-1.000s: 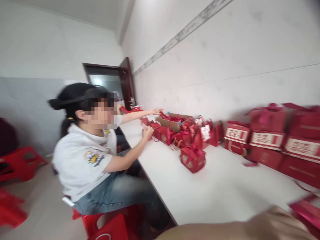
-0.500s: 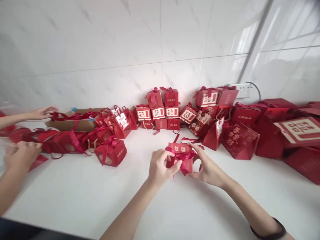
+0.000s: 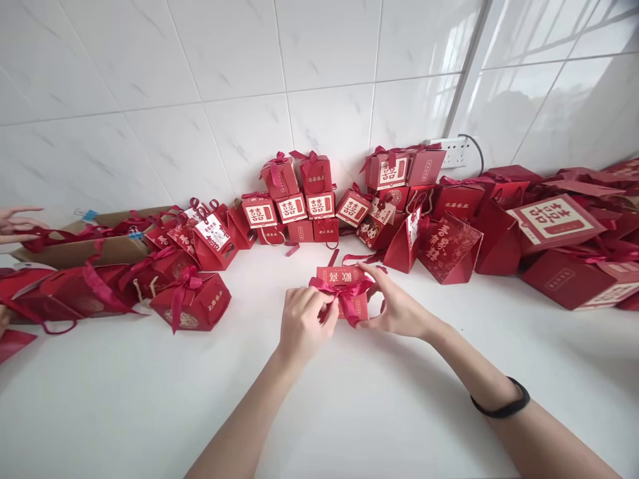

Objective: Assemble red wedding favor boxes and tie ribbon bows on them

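A small red gift box (image 3: pixel 330 273) with gold lettering sits on the white table (image 3: pixel 319 406) in front of me. Across its top a dark pink ribbon (image 3: pixel 352 289) is tied in a bow. My left hand (image 3: pixel 305 322) pinches a loop of that ribbon at the bow's left side, its fingertips partly hidden behind the knuckles. On the box's other side, my right hand (image 3: pixel 399 309) grips the right edge with thumb and fingers. A black band (image 3: pixel 504 402) circles my right forearm.
Finished-looking red boxes (image 3: pixel 319 205) stand stacked by the tiled wall, with more boxes (image 3: pixel 559 223) on the right. At left are a ribboned box (image 3: pixel 192 303), a cardboard carton (image 3: pixel 64 251) and a co-worker's hand (image 3: pixel 17 223). A power strip (image 3: pixel 453 152) rests behind.
My view has turned to the right and sharpened. My left fingers have shifted from the box's left side onto the ribbon loop. The co-worker's hands have slid toward the left edge.
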{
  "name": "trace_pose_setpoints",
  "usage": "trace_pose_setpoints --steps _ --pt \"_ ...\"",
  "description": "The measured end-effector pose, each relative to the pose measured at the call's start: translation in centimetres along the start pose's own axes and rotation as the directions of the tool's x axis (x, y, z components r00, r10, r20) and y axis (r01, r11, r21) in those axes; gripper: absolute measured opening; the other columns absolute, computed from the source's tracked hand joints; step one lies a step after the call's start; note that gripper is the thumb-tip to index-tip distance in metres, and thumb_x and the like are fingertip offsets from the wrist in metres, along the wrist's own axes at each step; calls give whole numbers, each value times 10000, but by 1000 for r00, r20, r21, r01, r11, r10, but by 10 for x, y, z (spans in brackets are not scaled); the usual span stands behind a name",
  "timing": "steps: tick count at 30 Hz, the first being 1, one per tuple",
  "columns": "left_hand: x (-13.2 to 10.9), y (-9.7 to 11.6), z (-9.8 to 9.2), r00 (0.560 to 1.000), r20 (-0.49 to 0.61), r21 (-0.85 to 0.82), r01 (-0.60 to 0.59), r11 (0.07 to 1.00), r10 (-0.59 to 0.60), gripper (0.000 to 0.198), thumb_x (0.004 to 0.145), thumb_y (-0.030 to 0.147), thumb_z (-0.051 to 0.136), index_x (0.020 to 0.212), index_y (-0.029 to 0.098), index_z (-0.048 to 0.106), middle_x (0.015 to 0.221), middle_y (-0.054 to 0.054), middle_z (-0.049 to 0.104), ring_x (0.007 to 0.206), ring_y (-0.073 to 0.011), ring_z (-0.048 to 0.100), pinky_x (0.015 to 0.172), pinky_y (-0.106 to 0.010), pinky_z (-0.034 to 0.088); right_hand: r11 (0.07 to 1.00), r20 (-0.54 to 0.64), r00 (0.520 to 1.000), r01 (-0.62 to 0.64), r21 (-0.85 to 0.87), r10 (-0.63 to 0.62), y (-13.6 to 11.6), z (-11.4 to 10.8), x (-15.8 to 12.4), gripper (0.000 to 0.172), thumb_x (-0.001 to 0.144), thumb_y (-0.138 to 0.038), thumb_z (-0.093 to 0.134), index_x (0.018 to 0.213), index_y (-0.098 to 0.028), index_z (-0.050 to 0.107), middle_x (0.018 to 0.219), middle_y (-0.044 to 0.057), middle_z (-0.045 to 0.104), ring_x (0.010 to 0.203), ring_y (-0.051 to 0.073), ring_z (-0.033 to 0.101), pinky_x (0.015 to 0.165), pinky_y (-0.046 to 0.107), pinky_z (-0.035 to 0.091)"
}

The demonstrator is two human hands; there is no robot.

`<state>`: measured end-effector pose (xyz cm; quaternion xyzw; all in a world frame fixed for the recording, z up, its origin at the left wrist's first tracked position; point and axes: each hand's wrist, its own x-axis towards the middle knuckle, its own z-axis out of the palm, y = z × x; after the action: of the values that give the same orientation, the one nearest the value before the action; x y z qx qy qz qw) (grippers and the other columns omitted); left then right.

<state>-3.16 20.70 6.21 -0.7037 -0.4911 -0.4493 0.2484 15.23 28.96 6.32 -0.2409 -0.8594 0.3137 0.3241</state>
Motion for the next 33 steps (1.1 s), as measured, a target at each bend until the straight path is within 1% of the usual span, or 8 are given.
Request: trace_pose_setpoints --steps 9,13,18,20,23,28,30,33 --pt "2 -1 -4 996 53 -112 76 991 -71 227 783 130 523 597 188 407 516 62 389 507 -89 384 638 -265 369 1000 12 1000 -8 18 8 0 -1 0 950 631 -272 746 1413 -284 206 1345 139 390 867 197 573 621 330 553" --pt "6 -7 -12 975 182 -198 161 967 -125 272 795 182 504 543 195 405 482 51 411 491 -97 376 599 -261 380 1000 18 1000 -16 7 16 0 -2 0 947 632 -267 744 1411 -282 205 1355 137 389 879 198 570 653 341 552" --pt "8 -24 -24 905 362 -370 357 857 -221 377 778 278 496 436 201 356 406 27 384 458 -112 370 498 -260 351 999 32 999 -40 0 40 0 -3 0 949 632 -260 745 1410 -269 202 1342 139 404 907 205 559 690 349 546" --pt "9 -29 -26 869 317 -397 485 779 -379 411 789 329 471 416 202 355 405 14 386 456 -115 385 481 -262 336 999 40 998 -45 11 44 0 -4 0 942 640 -268 736 1413 -268 196 1328 140 413 895 203 561 671 342 547" --pt "12 -32 -24 754 228 -424 647 634 -616 348 807 411 474 535 192 462 481 19 417 498 -114 420 501 -246 348 999 46 998 -53 7 53 -2 -5 -1 936 646 -260 722 1419 -262 194 1335 143 410 910 210 560 664 337 545" --pt "11 -19 -10 631 442 -435 773 462 -638 338 755 513 578 740 188 485 629 33 500 573 -104 470 548 -213 386 999 58 997 -43 -8 43 -4 -4 -1 956 650 -237 716 1435 -269 172 1391 137 362 962 221 544 734 363 532" --pt "7 -13 -3 612 471 -427 788 443 -635 370 773 522 567 683 190 429 603 44 467 552 -94 441 526 -202 361 999 65 997 -38 12 38 -4 -4 -1 1000 640 -277 743 1446 -272 150 1427 141 318 1016 241 528 720 356 532" --pt "1 -8 4 643 403 -417 763 495 -651 386 802 494 543 635 196 361 560 59 403 522 -86 394 503 -194 335 987 104 993 -71 145 56 -4 -5 -1 1058 621 -489 754 1450 -262 137 1473 161 230 1078 270 506 681 343 537"
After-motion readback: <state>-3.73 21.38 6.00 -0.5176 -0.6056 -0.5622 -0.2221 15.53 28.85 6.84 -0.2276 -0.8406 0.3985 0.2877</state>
